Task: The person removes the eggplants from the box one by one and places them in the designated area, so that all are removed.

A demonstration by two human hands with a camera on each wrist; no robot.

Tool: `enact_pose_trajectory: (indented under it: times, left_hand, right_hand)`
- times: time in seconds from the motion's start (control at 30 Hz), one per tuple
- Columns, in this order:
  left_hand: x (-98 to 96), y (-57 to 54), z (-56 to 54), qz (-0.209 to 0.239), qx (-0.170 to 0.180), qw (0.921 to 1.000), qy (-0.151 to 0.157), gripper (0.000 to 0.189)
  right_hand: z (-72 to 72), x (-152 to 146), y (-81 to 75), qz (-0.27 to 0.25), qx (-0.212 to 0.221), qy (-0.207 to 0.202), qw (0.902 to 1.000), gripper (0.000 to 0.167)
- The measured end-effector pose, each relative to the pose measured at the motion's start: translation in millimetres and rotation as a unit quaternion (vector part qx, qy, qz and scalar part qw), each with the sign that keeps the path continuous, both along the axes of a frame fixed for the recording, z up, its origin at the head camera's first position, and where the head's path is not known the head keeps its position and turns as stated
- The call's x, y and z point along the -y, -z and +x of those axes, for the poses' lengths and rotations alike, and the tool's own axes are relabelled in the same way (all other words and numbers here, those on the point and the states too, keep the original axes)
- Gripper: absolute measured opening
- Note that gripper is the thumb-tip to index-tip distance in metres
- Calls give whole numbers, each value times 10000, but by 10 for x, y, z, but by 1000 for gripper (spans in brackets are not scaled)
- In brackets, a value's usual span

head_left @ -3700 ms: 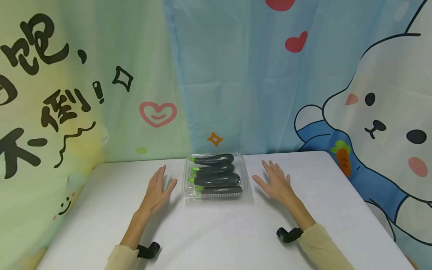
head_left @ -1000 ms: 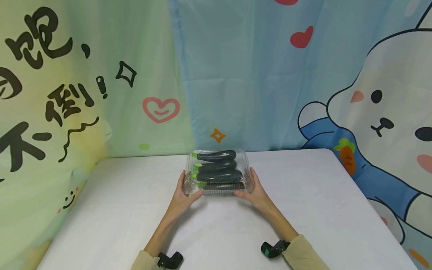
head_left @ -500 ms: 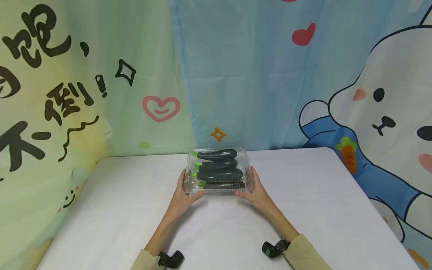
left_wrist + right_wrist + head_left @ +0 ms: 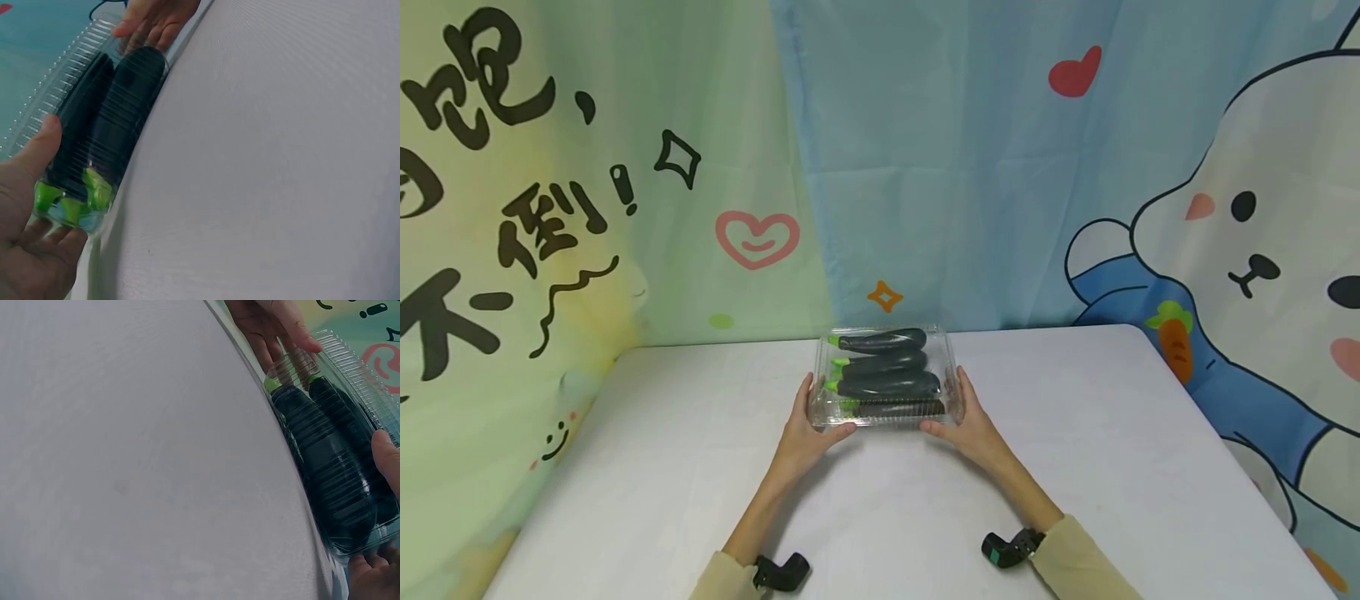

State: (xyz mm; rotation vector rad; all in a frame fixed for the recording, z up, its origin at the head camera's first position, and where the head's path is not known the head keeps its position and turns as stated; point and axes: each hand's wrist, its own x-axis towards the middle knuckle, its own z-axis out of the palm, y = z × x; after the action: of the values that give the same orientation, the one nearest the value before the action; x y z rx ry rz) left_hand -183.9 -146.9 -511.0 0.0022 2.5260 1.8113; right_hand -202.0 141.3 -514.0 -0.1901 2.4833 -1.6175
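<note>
Near the far edge of the table, a clear plastic box (image 4: 942,358) with a ribbed front holds several dark eggplants (image 4: 887,386) with green stem ends. My left hand (image 4: 801,442) grips its left end, thumb at the front and fingers at the side. My right hand (image 4: 976,437) grips the right end in the same way. In the left wrist view, the left thumb (image 4: 44,144) presses the ribbed wall, with fingertips low at the box's end. The right wrist view shows the right thumb (image 4: 387,459) on the box too. Whether the box is off the table cannot be told.
A white cloth covers the table (image 4: 880,517). Behind its far edge hangs a printed curtain (image 4: 895,167) with cartoon figures and lettering. A black wrist camera (image 4: 781,573) sits on the left wrist, another black camera (image 4: 1011,550) on the right.
Earlier, both hands were spread apart on either side of the box; they have come inward and grip its ends. During the last second, hands and box have stayed almost still while the head view shifted slightly.
</note>
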Motion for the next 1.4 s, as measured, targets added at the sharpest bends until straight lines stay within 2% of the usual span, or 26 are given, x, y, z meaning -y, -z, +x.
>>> enact_pose_trajectory:
  times: [0.17, 0.47, 0.8, 1.17, 1.4]
  left_hand:
    - [-6, -20, 6, -7, 35, 10000, -21, 114]
    - [-37, -37, 7, 130, 103, 9999, -44, 114]
    - [-42, 18, 14, 113, -32, 9999, 11, 112]
    - [-53, -5, 11, 123, 192, 9997, -31, 108]
    - [-57, 30, 24, 190, 73, 9998, -29, 107]
  right_hand:
    - [4, 11, -36, -161, 125, 67, 9998, 114]
    - [0, 40, -61, -157, 248, 210, 9993, 112]
    - [24, 51, -54, -197, 105, 270, 9994, 111]
    - [80, 100, -49, -457, 97, 470, 9978, 109]
    - [77, 99, -27, -502, 45, 448, 9977, 106]
